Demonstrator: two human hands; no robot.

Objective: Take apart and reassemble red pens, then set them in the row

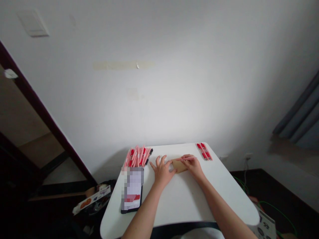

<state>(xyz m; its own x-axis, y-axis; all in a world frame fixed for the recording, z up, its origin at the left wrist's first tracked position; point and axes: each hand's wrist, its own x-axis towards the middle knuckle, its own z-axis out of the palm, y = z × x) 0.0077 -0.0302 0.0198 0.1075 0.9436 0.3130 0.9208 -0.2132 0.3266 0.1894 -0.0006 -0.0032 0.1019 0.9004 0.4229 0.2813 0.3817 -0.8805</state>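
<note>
My left hand [162, 171] lies on the white table [184, 202] with its fingers spread, its thumb against the left end of a small brown cardboard box [179, 166]. My right hand [193, 166] rests on the right end of that box and pinches a pink pen [186, 159] lying across the box's top. A heap of pink and red pens [138, 156] lies at the table's far left. A few red pens [204, 151] lie at the far right.
A flat dark-edged pack [132, 190] lies on the table's left side, partly blurred out. A printed carton [91, 199] sits on the dark floor at the left. Green cable [274, 207] and a box lie on the floor at the right. A white wall stands behind.
</note>
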